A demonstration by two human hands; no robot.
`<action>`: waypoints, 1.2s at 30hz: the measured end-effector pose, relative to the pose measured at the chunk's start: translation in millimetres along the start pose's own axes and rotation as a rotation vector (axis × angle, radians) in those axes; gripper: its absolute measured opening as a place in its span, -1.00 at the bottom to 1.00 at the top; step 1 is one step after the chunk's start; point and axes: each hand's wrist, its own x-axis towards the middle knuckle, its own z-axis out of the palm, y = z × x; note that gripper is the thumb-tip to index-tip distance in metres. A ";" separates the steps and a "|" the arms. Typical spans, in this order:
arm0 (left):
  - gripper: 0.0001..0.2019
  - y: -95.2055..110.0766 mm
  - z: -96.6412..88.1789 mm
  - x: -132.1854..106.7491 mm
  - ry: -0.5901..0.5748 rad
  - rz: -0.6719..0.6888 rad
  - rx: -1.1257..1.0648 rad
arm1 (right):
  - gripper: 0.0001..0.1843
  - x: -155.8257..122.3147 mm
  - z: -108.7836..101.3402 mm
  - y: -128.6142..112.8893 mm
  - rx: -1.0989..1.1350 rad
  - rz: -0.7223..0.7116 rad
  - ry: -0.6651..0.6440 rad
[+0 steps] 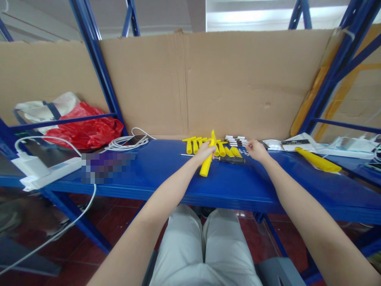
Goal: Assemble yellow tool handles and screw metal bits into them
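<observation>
My left hand (206, 151) is wrapped round a yellow plastic handle (205, 169), its wide end toward me and its narrow end pointing away. Behind that hand, several yellow T-shaped plastic pieces (189, 147) stand in a row. Flat yellow pieces (235, 151) lie to their right. A screwdriver with a black grip (232, 159) lies across the table, its shaft passing behind the held handle. My right hand (255, 150) is closed with its fingertips together, beside some small silvery parts (243, 152). Whatever is between those fingertips is too small to make out.
Black-and-white packets (236, 141) are stacked by the cardboard wall (238, 79). A yellow blade-shaped piece (317, 160) lies at right on the blue table (160, 167). Left are a white power strip (56, 172), coiled cable (127, 143) and red plastic bag (89, 125).
</observation>
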 end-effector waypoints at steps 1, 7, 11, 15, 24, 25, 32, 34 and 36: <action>-0.65 -0.1 0.0 0.1 0.000 -0.001 -0.001 | -0.86 0.2 -0.4 3.8 -0.032 0.020 -0.031; -0.73 -2.5 0.2 1.8 0.006 -0.003 -0.006 | -0.80 0.0 2.9 12.4 -0.165 0.012 -0.108; -0.75 -4.8 0.1 3.3 0.001 0.017 0.000 | -0.82 0.2 7.7 13.4 -0.229 0.008 -0.108; -0.68 -4.0 0.5 2.8 0.000 0.007 0.010 | -0.85 0.3 10.4 15.0 -0.267 -0.005 -0.107; -0.77 0.4 0.4 -0.1 0.000 -0.021 0.043 | -0.84 -3.1 9.4 10.7 -0.262 0.044 -0.144; -0.78 1.4 0.5 -0.6 -0.005 -0.024 0.038 | -0.84 -3.8 8.6 9.1 -0.259 0.049 -0.146; -0.86 11.5 11.4 -1.9 -0.093 -0.093 -0.010 | -0.81 -6.4 -1.1 1.5 -0.202 0.095 -0.119; -0.88 15.4 18.7 -1.1 -0.139 -0.114 -0.020 | -0.77 -6.2 -2.8 1.7 -0.215 0.105 -0.108; -0.89 19.9 27.4 0.2 -0.187 -0.117 -0.029 | -0.71 -5.6 -2.9 2.9 -0.249 0.112 -0.110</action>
